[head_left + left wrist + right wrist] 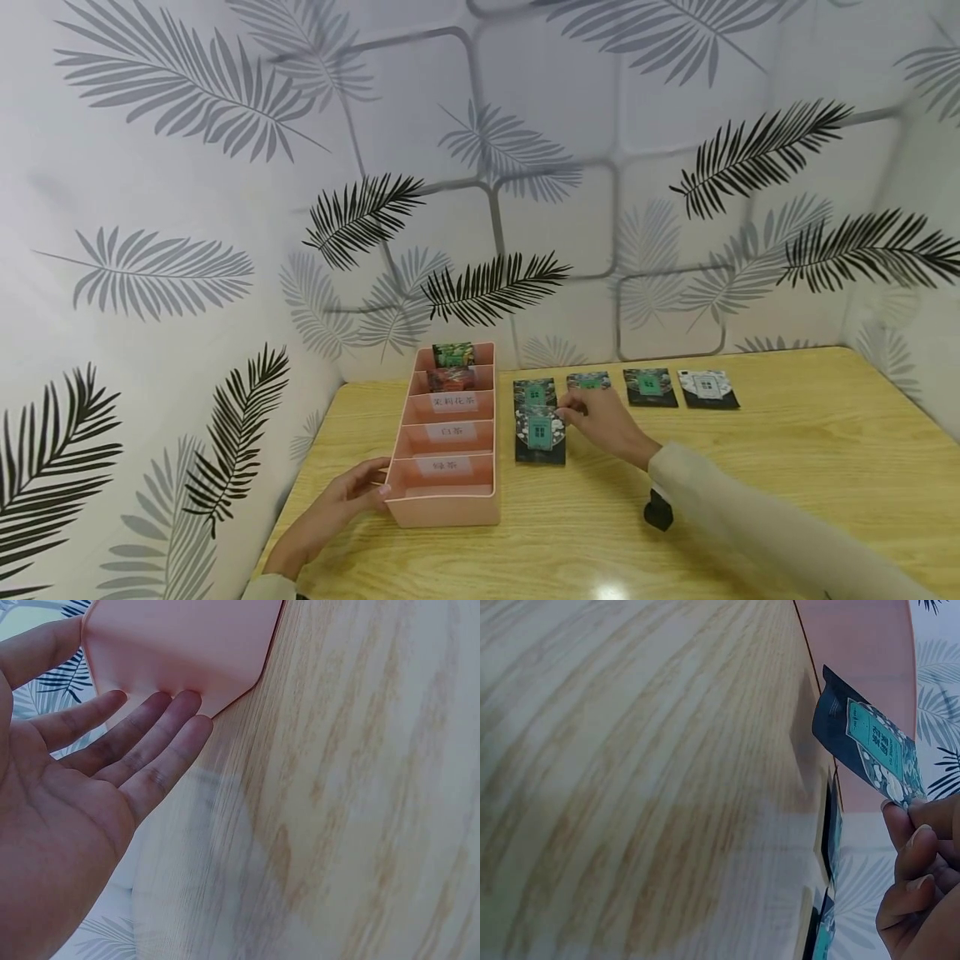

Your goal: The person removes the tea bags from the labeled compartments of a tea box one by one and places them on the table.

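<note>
My right hand [600,421] pinches a dark tea packet [540,435] by its edge between thumb and fingertips. The packet has a teal label and white flower prints, and in the right wrist view it stands tilted above the wood. Just to the left is a pink divided box [442,512] with labelled compartments. My left hand [348,500] rests at the box's near left corner. In the left wrist view its fingers [154,761] are nearly straight, tips against the pink wall. Two tea packets, one green [453,355] and one red [451,380], sit in the far compartments.
Behind the held packet lies another tea packet [534,390], partly covered by it. Farther right in the row are green-labelled packets [651,387] and a white-and-black packet [708,389]. The wooden table [810,442] meets a leaf-patterned wall [555,225] at the back.
</note>
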Motion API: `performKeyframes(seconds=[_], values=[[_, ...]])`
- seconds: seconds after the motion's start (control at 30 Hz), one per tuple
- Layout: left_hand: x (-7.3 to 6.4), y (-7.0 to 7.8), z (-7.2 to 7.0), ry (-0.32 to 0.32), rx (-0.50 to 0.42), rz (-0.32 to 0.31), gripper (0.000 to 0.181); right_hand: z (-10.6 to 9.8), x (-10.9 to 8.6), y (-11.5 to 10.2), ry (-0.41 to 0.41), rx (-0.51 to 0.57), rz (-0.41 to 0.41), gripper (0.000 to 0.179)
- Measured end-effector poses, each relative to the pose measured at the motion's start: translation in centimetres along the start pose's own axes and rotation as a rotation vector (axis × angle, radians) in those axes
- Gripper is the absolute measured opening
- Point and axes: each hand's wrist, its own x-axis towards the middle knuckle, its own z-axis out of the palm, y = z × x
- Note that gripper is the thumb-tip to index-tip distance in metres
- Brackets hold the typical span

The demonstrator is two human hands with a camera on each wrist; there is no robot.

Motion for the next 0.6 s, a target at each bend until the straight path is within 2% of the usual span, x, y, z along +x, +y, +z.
performKeyframes(seconds=[0.37,0.6], values=[[-0.1,0.1,0.0,0.0,0.007,0.006,0.051,0.9,0.2,1.1,-0.035,-0.029,0.065,0.008],[-0.1,0.0,0.0,-0.004,-0.001,0.008,0.051,1.4,0.4,2.1,-0.043,-0.049,0.067,0.007]])
